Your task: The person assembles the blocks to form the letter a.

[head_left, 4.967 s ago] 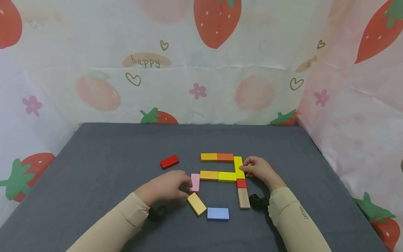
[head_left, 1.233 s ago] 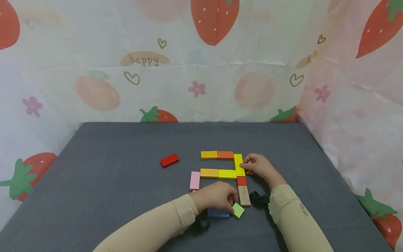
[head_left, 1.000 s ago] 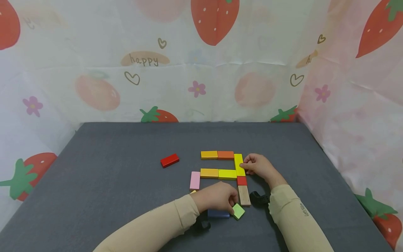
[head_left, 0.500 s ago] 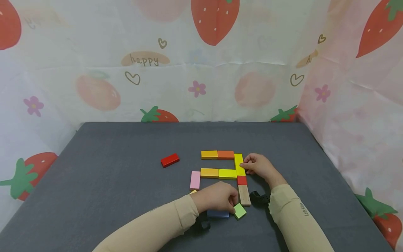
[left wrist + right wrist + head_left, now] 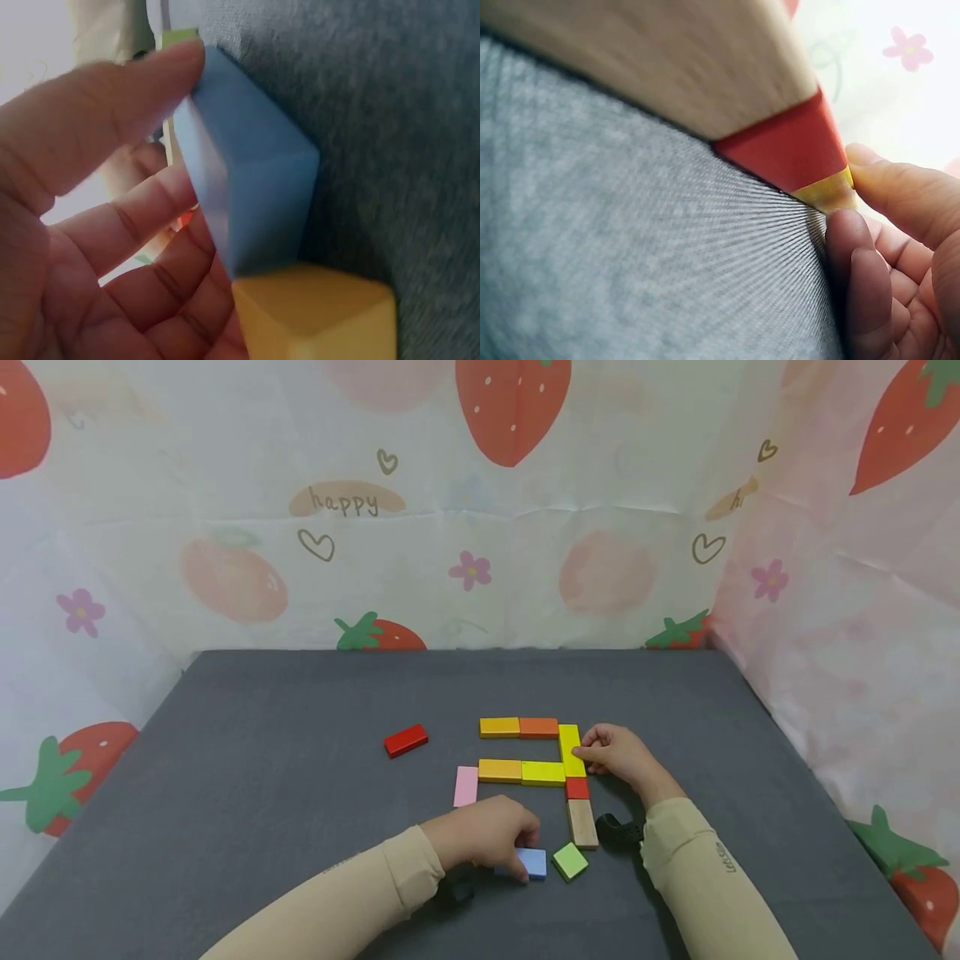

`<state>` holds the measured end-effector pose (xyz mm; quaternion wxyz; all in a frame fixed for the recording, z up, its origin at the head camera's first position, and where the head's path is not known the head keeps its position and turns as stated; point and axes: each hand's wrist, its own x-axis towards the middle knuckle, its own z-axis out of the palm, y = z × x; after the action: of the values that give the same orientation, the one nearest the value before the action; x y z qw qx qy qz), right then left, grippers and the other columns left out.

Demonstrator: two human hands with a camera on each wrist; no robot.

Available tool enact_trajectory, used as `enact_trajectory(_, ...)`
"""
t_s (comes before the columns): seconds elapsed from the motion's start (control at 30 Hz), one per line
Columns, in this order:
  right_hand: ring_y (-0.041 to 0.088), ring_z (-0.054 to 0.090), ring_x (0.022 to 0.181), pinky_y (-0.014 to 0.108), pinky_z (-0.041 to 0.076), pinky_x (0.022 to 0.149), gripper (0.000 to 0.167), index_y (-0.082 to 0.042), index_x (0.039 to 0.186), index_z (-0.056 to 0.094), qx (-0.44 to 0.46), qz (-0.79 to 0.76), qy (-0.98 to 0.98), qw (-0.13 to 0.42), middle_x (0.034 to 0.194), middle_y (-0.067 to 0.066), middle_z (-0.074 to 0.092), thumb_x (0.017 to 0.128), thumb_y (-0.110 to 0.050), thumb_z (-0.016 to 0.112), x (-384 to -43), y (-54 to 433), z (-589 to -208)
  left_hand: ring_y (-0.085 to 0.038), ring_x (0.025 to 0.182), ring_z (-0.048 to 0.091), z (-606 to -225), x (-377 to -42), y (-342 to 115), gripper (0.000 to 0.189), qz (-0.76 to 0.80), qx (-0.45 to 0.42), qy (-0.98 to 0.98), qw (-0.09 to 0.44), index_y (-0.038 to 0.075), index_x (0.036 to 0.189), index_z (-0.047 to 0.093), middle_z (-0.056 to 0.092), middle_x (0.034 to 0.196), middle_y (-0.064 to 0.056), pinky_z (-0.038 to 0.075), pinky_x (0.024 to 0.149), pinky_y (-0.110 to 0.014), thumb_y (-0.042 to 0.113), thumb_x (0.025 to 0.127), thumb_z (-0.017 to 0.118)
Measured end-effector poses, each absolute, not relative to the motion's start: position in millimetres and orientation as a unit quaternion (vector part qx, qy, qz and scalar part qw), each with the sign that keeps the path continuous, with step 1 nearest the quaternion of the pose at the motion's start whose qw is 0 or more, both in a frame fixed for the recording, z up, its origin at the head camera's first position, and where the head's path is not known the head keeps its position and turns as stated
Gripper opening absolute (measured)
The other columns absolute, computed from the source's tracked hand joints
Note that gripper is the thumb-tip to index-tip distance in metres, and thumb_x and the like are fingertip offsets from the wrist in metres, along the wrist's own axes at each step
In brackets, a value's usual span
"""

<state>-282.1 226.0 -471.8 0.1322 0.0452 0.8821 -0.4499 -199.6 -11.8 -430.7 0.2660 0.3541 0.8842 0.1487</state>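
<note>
My left hand (image 5: 487, 831) is over the blue block (image 5: 535, 863), thumb along its near side and fingers at the far side. In the left wrist view the thumb (image 5: 127, 112) presses the blue block (image 5: 255, 157), whose end meets a yellow-orange block (image 5: 322, 315). To the right of the blue block a green block (image 5: 570, 862) lies turned at an angle, with a gap between them. My right hand (image 5: 621, 758) holds the edge of the upright yellow block (image 5: 572, 752) between thumb and curled fingers. Below that block come a red block (image 5: 577, 788) and a plain wooden block (image 5: 582, 824).
A loose red block (image 5: 406, 741) lies to the left. Two rows run leftward from the yellow column: yellow (image 5: 499, 727) with orange (image 5: 538, 727), and amber (image 5: 500, 770) with yellow (image 5: 543, 772). A pink block (image 5: 466, 786) stands at the lower row's end. Grey cloth covers the table (image 5: 262, 760).
My left hand went from the pink block to a green block, shifted it slightly right, let it go, then moved left onto the blue block. The right hand stays at the yellow block.
</note>
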Motion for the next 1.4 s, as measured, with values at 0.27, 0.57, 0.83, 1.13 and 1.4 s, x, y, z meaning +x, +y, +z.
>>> enact_trajectory(0.27, 0.016, 0.059, 0.069, 0.026, 0.049, 0.065, 0.025, -0.006, 0.095, 0.061, 0.038, -0.451, 0.882, 0.127, 0.069, 0.000, 0.057, 0.089, -0.028, 0.072, -282.3, 226.5, -473.9, -0.006, 0.072, 0.051, -432.7, -195.4, -8.7, 0.019, 0.142, 0.357, 0.888, 0.252, 0.021, 0.087, 0.067, 0.058, 0.076, 0.010, 0.044, 0.065, -0.019, 0.030, 0.078, 0.082)
enact_trajectory(0.57, 0.016, 0.060, 0.068, 0.027, 0.050, 0.065, 0.023, -0.006, 0.094, 0.061, 0.030, -0.456, 0.881, 0.125, 0.069, -0.001, 0.057, 0.089, -0.026, 0.071, -281.7, 227.1, -472.7, -0.006, 0.072, 0.051, -431.0, -195.1, -4.1, 0.020, 0.142, 0.360, 0.887, 0.252, 0.021, 0.088, 0.067, 0.057, 0.076, 0.010, 0.044, 0.065, -0.019, 0.030, 0.079, 0.081)
enact_trajectory(0.83, 0.015, 0.059, 0.068, 0.025, 0.049, 0.065, 0.025, -0.006, 0.095, 0.062, 0.038, -0.448, 0.885, 0.124, 0.069, 0.000, 0.057, 0.089, -0.028, 0.072, -282.8, 226.1, -474.2, -0.006, 0.074, 0.052, -429.5, -201.6, -16.7, 0.024, 0.160, 0.353, 0.889, 0.244, 0.021, 0.094, 0.069, 0.059, 0.079, 0.011, 0.046, 0.067, -0.018, 0.033, 0.078, 0.081)
enact_trajectory(1.13, 0.016, 0.058, 0.069, 0.025, 0.049, 0.065, 0.025, -0.006, 0.095, 0.062, 0.042, -0.446, 0.885, 0.125, 0.069, 0.000, 0.056, 0.088, -0.029, 0.072, -282.8, 225.4, -473.4, -0.009, 0.074, 0.052, -425.5, -215.3, -54.0, 0.021, 0.189, 0.281, 0.916, 0.213, 0.018, 0.093, 0.067, 0.058, 0.078, 0.007, 0.046, 0.066, -0.022, 0.029, 0.080, 0.080)
enact_trajectory(1.4, 0.016, 0.058, 0.069, 0.025, 0.049, 0.066, 0.026, -0.007, 0.095, 0.062, 0.041, -0.443, 0.886, 0.126, 0.069, 0.000, 0.056, 0.088, -0.029, 0.072, -282.5, 226.2, -474.1, -0.011, 0.076, 0.051, -429.3, -220.1, -80.8, 0.020, 0.177, 0.299, 0.914, 0.209, 0.017, 0.095, 0.070, 0.057, 0.079, 0.006, 0.046, 0.070, -0.024, 0.022, 0.079, 0.080)
